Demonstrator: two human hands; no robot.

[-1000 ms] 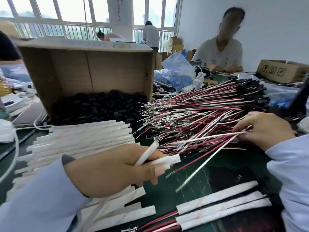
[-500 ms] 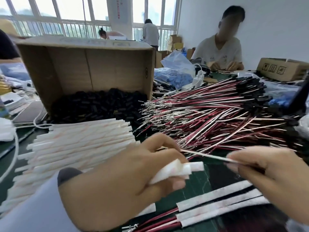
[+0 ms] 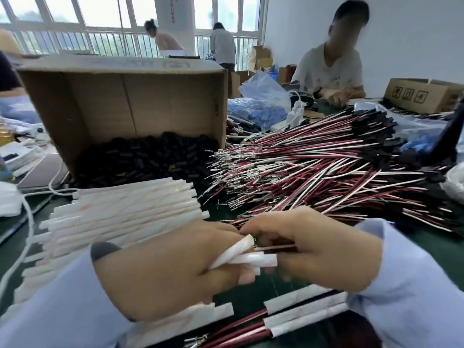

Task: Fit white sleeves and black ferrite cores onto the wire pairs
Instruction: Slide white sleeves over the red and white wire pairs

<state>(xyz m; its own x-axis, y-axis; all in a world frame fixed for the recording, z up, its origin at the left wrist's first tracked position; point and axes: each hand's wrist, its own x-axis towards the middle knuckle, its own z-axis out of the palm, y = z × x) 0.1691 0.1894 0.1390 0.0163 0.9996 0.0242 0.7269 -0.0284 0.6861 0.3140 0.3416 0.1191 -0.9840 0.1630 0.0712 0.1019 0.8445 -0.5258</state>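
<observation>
My left hand point(image 3: 170, 267) grips a few white sleeves point(image 3: 241, 254) whose ends stick out to the right. My right hand point(image 3: 324, 249) pinches a red and white wire pair point(image 3: 275, 247), its tip right at the mouth of the top sleeve. Both hands meet low in the middle of the view. A big pile of red and white wire pairs point(image 3: 326, 172) with black end pieces lies behind them. Loose white sleeves point(image 3: 120, 217) lie stacked on the left. Black ferrite cores point(image 3: 143, 159) fill the bottom of an open cardboard box point(image 3: 120, 96).
Three sleeved wire pairs point(image 3: 301, 315) lie on the dark green table near the front edge. Blue plastic bags point(image 3: 261, 106), a brown carton point(image 3: 421, 94) and a seated person point(image 3: 331, 61) are at the back right. White cables point(image 3: 27, 217) trail at the left.
My right hand drew one wire pair out of the pile and brought it left and nearer. My left hand rose with the sleeves, and wire tip and sleeve mouth now meet.
</observation>
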